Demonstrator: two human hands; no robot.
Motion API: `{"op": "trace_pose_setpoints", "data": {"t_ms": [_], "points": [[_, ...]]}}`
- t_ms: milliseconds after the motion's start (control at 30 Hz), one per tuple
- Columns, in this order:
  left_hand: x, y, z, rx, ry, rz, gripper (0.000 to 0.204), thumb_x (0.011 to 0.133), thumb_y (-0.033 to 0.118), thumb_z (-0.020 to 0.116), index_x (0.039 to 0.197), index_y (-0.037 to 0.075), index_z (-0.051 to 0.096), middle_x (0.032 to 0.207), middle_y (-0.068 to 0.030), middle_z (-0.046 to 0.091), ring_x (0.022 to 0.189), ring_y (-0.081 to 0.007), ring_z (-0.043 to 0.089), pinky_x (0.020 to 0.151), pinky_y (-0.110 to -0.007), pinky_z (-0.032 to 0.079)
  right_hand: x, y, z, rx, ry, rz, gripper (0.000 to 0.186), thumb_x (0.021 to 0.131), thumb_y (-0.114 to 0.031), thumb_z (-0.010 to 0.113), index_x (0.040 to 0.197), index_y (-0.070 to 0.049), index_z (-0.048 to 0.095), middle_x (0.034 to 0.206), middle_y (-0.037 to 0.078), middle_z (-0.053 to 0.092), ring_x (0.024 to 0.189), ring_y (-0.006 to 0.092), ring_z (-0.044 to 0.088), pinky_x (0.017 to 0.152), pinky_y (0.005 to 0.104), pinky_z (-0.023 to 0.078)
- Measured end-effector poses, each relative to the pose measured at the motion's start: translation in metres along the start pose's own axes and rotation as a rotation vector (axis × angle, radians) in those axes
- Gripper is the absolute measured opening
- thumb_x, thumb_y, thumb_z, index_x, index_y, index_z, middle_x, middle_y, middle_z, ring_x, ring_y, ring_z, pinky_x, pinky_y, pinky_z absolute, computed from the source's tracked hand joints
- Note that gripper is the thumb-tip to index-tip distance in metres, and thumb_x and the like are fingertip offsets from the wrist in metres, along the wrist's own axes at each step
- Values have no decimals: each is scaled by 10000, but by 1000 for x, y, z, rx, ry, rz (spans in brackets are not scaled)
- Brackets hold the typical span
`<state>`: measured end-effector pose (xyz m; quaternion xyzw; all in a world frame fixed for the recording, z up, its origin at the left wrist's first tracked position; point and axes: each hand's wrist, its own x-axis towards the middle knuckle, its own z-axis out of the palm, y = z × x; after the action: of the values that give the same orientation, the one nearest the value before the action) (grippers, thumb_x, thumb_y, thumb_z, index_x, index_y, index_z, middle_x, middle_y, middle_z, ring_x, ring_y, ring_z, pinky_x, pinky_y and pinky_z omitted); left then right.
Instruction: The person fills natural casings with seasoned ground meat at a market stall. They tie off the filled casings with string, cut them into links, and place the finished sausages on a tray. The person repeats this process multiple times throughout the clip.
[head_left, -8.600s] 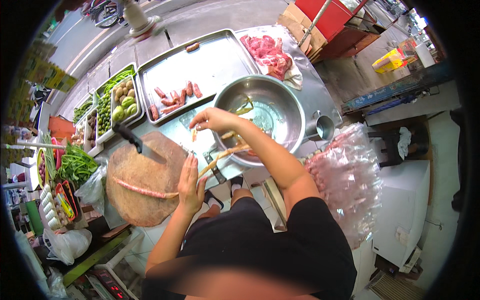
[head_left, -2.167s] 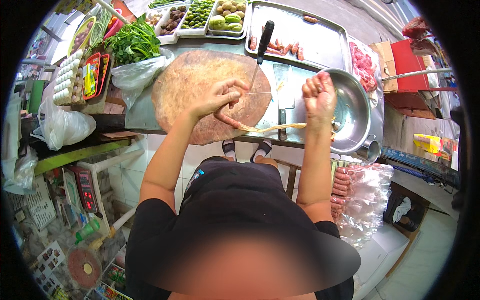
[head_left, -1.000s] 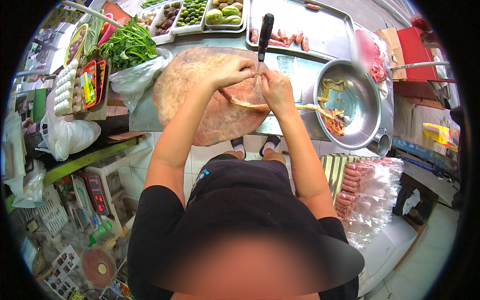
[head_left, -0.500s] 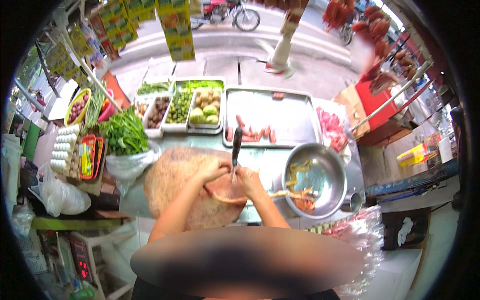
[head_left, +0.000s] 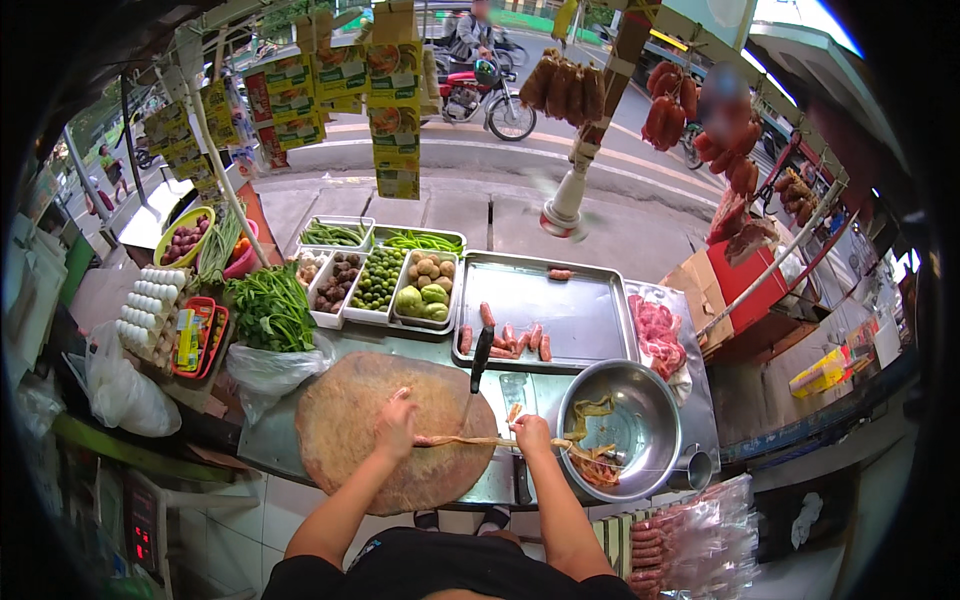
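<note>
My left hand (head_left: 396, 428) rests over the round wooden chopping board (head_left: 345, 400), its fingers stretched out. Beside its thumb lies the pinkish end of a long tan sausage casing (head_left: 475, 441). This strand crosses the board to the right and runs into the steel bowl (head_left: 660, 480). My right hand (head_left: 532, 434) is closed at the board's right side, just above the strand, with a small tan scrap (head_left: 514, 413) at its fingertips. A black-handled knife (head_left: 482, 352) stands upright, blade down, on the board between my hands.
A second knife handle (head_left: 522, 482) lies by the bowl. Beyond are a metal tray (head_left: 590, 285) with short sausages, vegetable bins (head_left: 372, 318), leafy greens (head_left: 272, 312), eggs (head_left: 152, 305) and raw meat (head_left: 657, 332). Sausages (head_left: 562, 88) hang overhead, near a spinning fan (head_left: 566, 205).
My hands have moved apart, the left staying over the board and the right shifting toward the bowl. The flat pinkish strip between them now appears as a stretched strand. My view has tilted up.
</note>
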<state>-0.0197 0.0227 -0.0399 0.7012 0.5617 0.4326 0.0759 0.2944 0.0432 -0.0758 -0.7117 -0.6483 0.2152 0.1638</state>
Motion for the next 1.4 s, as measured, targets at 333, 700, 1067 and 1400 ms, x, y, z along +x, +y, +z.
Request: {"op": "trace_pose_setpoints", "data": {"t_ms": [333, 700, 1067, 1400], "points": [[-24, 125, -10, -390, -632, 141, 160, 845, 56, 620, 1002, 29, 642, 977, -147, 639, 951, -345, 615, 846, -407, 495, 2, -9, -16, 45, 122, 9, 203, 738, -237, 772, 749, -45, 705, 747, 179, 684, 716, 362, 667, 673, 443, 528], [14, 171, 21, -302, -486, 113, 359, 840, 65, 643, 1190, 30, 570, 1031, -189, 614, 973, -376, 603, 830, -453, 489, -51, -45, -115, 674, -434, -101, 657, 822, 8, 663, 1431, -112, 448, 672, 38, 543, 626, 121, 518, 620, 277, 453], [18, 179, 24, -790, -834, -364, 150, 911, 155, 635, 911, 10, 673, 725, -72, 664, 611, -171, 657, 557, -299, 507, -68, -77, -172, 864, -585, -87, 768, 808, 52, 694, 1492, -61, 363, 655, -34, 499, 605, 48, 456, 561, 224, 388], [11, 179, 15, -603, -787, -309, 280, 874, 76, 674, 1130, -29, 635, 947, -76, 681, 843, -146, 630, 743, -296, 507, -66, -81, -171, 787, -486, -93, 716, 815, 13, 704, 1462, -27, 399, 663, -28, 514, 594, 55, 471, 557, 225, 405]]}}
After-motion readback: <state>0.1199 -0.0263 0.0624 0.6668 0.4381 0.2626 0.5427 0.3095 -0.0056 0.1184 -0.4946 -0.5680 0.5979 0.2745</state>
